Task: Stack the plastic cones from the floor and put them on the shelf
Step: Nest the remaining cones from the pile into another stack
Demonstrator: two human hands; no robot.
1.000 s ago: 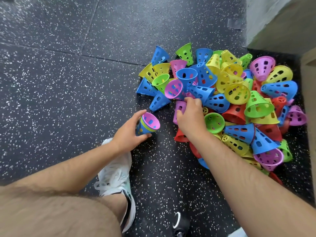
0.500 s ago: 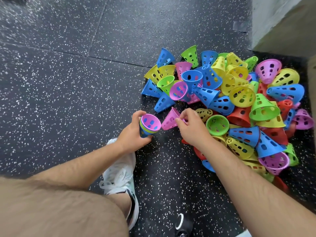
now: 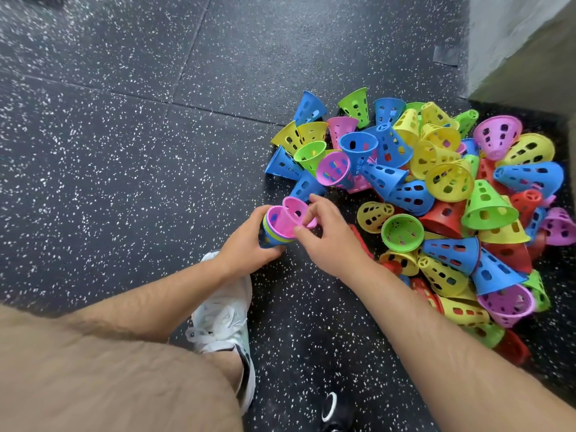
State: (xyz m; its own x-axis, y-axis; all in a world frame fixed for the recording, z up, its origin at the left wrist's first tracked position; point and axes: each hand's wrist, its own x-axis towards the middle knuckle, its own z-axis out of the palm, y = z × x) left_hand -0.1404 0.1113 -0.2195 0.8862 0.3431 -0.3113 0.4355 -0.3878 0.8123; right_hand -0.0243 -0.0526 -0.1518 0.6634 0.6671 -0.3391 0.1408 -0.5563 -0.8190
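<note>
A heap of several perforated plastic cones (image 3: pixel 442 210) in blue, yellow, green, pink and red lies on the dark speckled floor at the right. My left hand (image 3: pixel 246 244) grips a short nested stack of cones (image 3: pixel 274 233), blue on the outside, mouth tilted up. My right hand (image 3: pixel 327 235) pinches a pink cone (image 3: pixel 293 213) by its rim, its narrow end partly inside the stack's mouth. No shelf is in view.
A grey wall corner (image 3: pixel 514 42) rises at the top right behind the heap. My white shoe (image 3: pixel 224 319) rests just below my left hand, and a black shoe tip (image 3: pixel 335 410) shows near the bottom edge. Bare rubber floor (image 3: pixel 124 135) spreads to the left.
My right hand pulled a pink cone out of the heap and carried it left to the stack, where it now enters the mouth. The left hand kept holding the stack.
</note>
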